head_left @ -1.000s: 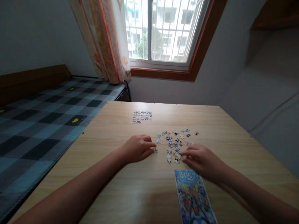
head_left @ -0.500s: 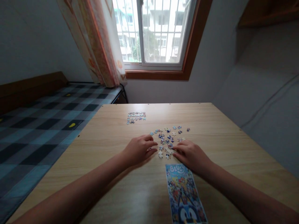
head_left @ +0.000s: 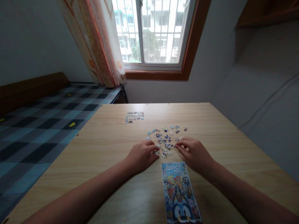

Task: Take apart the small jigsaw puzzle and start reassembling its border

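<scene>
Loose jigsaw puzzle pieces [head_left: 167, 138] lie scattered in the middle of the wooden table, some blue, some pale. At the left edge of this scatter is my left hand [head_left: 144, 156], thumb and fingers apart, with a pale piece [head_left: 157, 152] lying by the gap between them. My right hand [head_left: 193, 152] is on the other side, thumb and forefinger pinched at the tip of a small puzzle piece [head_left: 173, 145]. Farther back, more pieces [head_left: 135, 115] are laid out in neat rows.
A Bluey picture sheet or box [head_left: 181, 193] lies on the table [head_left: 112, 143] in front of me. To the left stands a bed with a checked cover [head_left: 53, 124]. Beyond the table are a curtain [head_left: 98, 46] and a barred window [head_left: 161, 34].
My left hand has come slightly nearer and lower, beside the front pieces, uncovering a piece behind it. My right hand's fingertips have closed in a pinch. The view has shifted a little.
</scene>
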Tool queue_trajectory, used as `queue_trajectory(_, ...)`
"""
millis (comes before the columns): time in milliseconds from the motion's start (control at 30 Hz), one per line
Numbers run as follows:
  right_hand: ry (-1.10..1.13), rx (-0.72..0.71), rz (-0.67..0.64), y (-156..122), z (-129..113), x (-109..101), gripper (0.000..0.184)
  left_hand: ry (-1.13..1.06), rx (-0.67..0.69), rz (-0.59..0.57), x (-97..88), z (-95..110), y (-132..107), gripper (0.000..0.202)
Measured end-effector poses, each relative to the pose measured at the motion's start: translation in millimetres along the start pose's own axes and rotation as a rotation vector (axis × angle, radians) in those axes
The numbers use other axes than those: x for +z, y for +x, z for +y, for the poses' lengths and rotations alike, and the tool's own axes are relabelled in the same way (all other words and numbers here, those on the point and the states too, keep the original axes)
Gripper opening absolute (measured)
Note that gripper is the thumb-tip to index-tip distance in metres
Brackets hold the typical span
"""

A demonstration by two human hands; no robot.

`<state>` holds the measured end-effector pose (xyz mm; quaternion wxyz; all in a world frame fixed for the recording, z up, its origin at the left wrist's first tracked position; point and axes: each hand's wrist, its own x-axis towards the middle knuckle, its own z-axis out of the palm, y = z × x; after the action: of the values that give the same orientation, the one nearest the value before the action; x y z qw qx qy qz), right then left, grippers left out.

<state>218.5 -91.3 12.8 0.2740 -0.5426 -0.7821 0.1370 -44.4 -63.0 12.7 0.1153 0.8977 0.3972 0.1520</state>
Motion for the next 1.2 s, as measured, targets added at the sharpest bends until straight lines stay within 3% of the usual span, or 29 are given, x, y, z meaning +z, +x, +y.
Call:
queue_trajectory(167, -0.070, 0.095, -0.148, -3, 11, -7, 0.016, -0.099, -0.052, 0.052, 3.1, 1, -1, 0.018)
queue_trajectory(367, -0.107, -0.011, -0.025, -7, 9, 4, 0.020, -0.303, -0.082, 0.115, -6.0, -8, 0, 0.009)
queue_trajectory(500, -0.115, -0.126, -0.028, -7, 3, 9, 0.016, -0.171, 0.013, 0.189, -15.8, -19, -3, 0.012)
queue_trajectory(600, -0.146, -0.160, -0.045, -7, 1, 12, 0.014, 0.002, 0.148, 0.175, -18.4, -20, -7, 0.016)
queue_trajectory(767, -0.186, -0.170, -0.114, -6, -1, 14, 0.013, 0.080, 0.258, -0.016, -22.2, -14, -10, 0.018)
queue_trajectory(900, -0.181, -0.162, -0.126, -5, -3, 15, 0.011, 0.029, 0.342, -0.132, -33.3, -22, -8, 0.015)
queue_trajectory(1100, -0.108, -0.148, -0.096, -6, -3, 14, 0.002, 0.053, 0.240, 0.081, -51.1, -44, -5, 0.020)
queue_trajectory(1200, -0.071, -0.164, -0.092, -6, -4, 13, 0.008, 0.098, 0.268, 0.057, -49.0, -40, -6, 0.021)
